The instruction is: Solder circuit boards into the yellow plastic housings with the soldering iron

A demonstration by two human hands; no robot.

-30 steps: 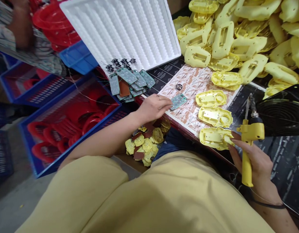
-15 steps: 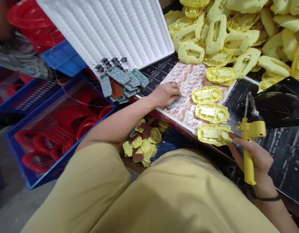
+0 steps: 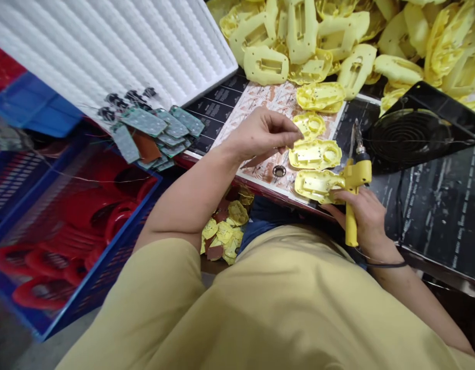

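My left hand (image 3: 260, 134) hovers over the printed sheet (image 3: 260, 100) with its fingertips pinched together. A flat brownish circuit board (image 3: 262, 157) shows under the palm, held in that hand. The fingertips are next to a small yellow shell (image 3: 312, 125). Two more yellow shells lie below it, one in the middle (image 3: 315, 154) and one nearest me (image 3: 316, 185). My right hand (image 3: 361, 213) grips a yellow soldering iron (image 3: 352, 205) with its tip pointing up, and its fingers touch the nearest shell. A small black round part (image 3: 279, 170) lies on the sheet.
A white foam tray (image 3: 106, 51) leans at the upper left, with a stack of green circuit boards (image 3: 156, 131) at its lower edge. Many yellow shells (image 3: 338, 31) are heaped at the back. A black fan (image 3: 407, 139) sits right. Blue crates (image 3: 60, 308) hold red parts; yellow scraps (image 3: 224, 231) lie below the table edge.
My left hand lifted the board off the sheet and moved right toward the shells, closing into a pinch. My right hand with the soldering iron shifted left onto the nearest shell. The view swung left.
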